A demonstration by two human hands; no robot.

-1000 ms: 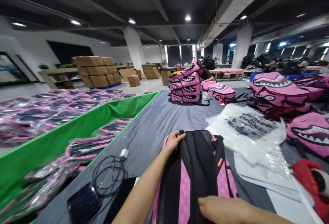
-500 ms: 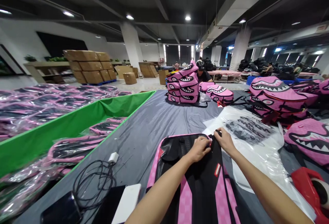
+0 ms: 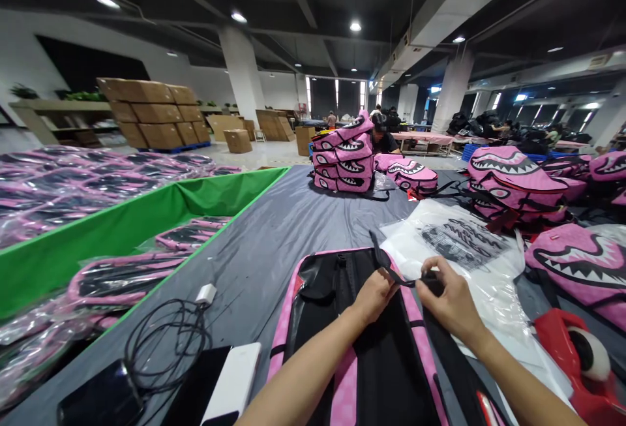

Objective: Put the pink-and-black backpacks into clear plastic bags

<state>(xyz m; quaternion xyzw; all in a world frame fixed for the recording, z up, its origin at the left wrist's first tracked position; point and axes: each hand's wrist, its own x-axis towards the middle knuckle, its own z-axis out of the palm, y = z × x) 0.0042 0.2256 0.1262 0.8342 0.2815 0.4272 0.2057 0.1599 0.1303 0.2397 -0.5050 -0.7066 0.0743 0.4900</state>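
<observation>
A black and pink backpack [image 3: 313,308] lies back side up on the grey-covered table in front of me. My left hand [image 3: 374,297] is closed on a thin black webbing strap [image 3: 402,280] over the backpack's upper right part. The strap's free end sticks up beyond that fist. Off the backpack's right edge, my right hand [image 3: 447,299] grips the end of a wide black shoulder strap [image 3: 452,354], which hangs down to the right with a red and white label. The webbing runs between both hands. Under the right forearm spreads a printed clear plastic bag [image 3: 460,243].
Stacked pink shark-face backpacks [image 3: 342,158] stand at the table's far end, with more [image 3: 513,184] at right. A red tape dispenser [image 3: 577,361] sits right. Left lie a coiled cable [image 3: 166,341], a white box [image 3: 235,380] and a green-walled bin [image 3: 147,211] of bagged backpacks. A person [image 3: 385,136] sits behind the stack.
My right hand has moved right and down, carrying the shoulder strap off the backpack's back. The thin webbing now shows stretched between my hands. The view has shifted slightly.
</observation>
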